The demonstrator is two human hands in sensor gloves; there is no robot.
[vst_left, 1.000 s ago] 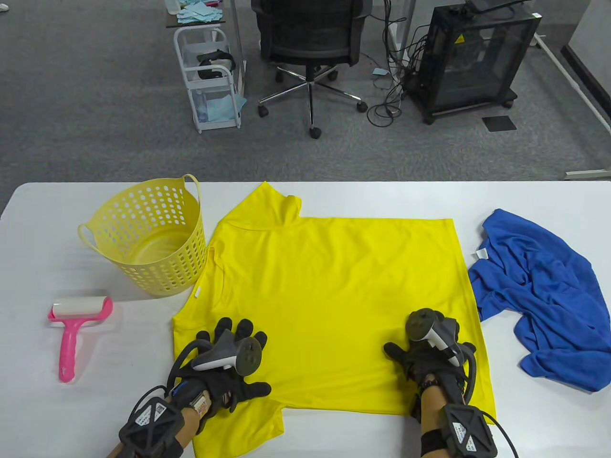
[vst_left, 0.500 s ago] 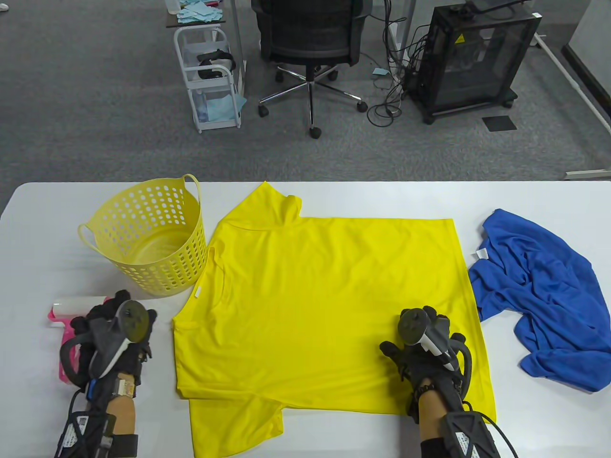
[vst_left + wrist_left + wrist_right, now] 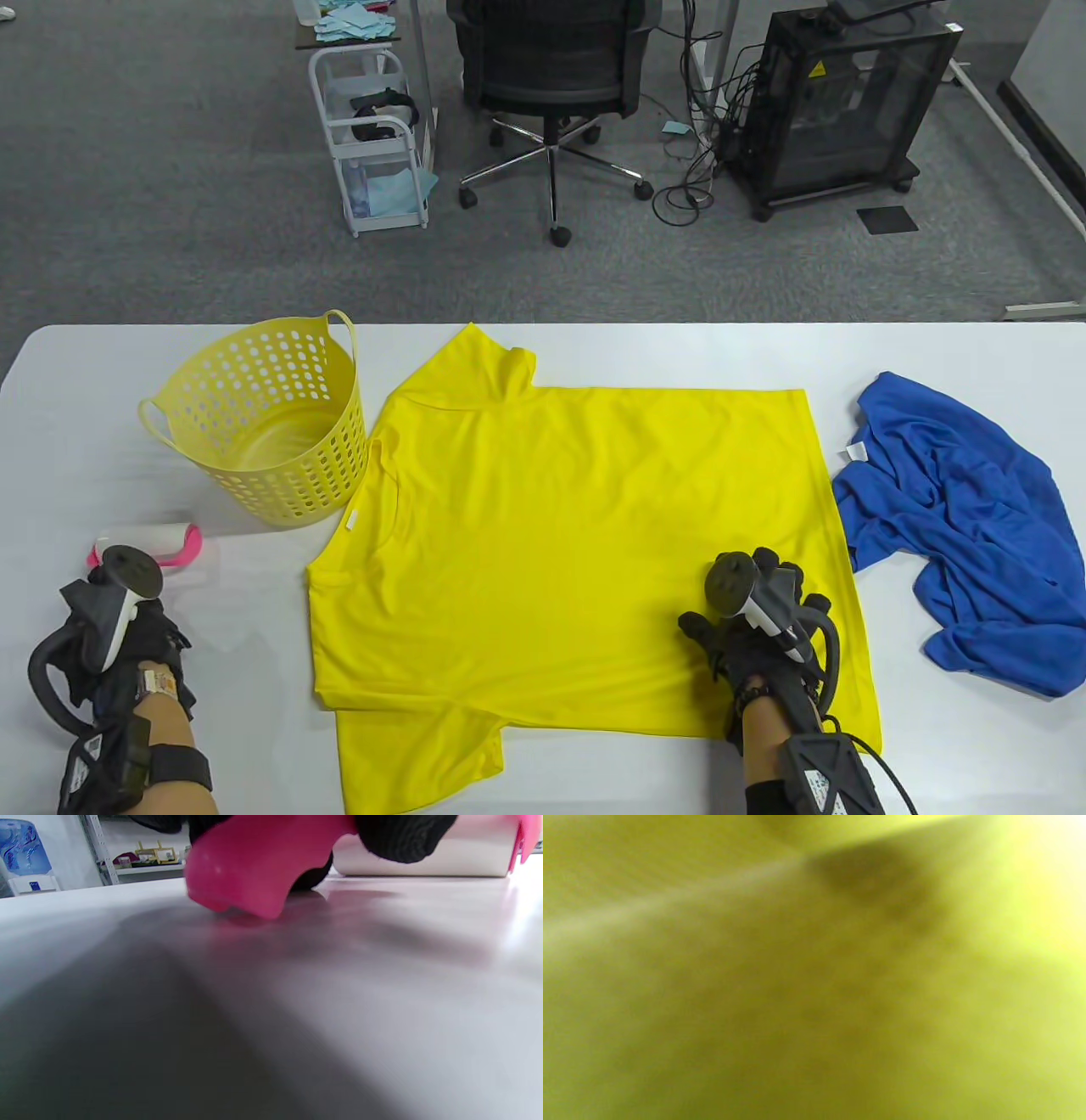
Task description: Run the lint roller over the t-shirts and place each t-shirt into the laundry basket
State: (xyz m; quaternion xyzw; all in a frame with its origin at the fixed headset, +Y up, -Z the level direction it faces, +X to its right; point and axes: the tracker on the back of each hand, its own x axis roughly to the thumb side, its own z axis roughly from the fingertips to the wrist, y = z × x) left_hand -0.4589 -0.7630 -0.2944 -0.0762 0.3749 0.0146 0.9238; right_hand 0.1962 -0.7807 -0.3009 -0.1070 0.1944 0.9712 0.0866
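Note:
A yellow t-shirt (image 3: 577,509) lies spread flat in the middle of the white table (image 3: 594,348). My right hand (image 3: 758,624) rests flat on its lower right part, fingers spread; the right wrist view shows only blurred yellow fabric (image 3: 814,984). The pink lint roller (image 3: 161,543) lies at the table's left. My left hand (image 3: 119,624) covers its handle. In the left wrist view black gloved fingers (image 3: 403,836) curl round the pink handle (image 3: 254,866), which still touches the table, with the white roll (image 3: 424,861) behind. The yellow laundry basket (image 3: 263,416) stands empty at the back left.
A crumpled blue t-shirt (image 3: 959,526) lies at the table's right end, beside the yellow shirt's hem. Beyond the table's far edge are a black office chair (image 3: 551,76), a white trolley (image 3: 373,144) and a black cabinet (image 3: 840,102) on the grey carpet.
My left hand left the yellow shirt's lower left corner, moved left to the lint roller and closed round its handle. The right hand stayed on the shirt.

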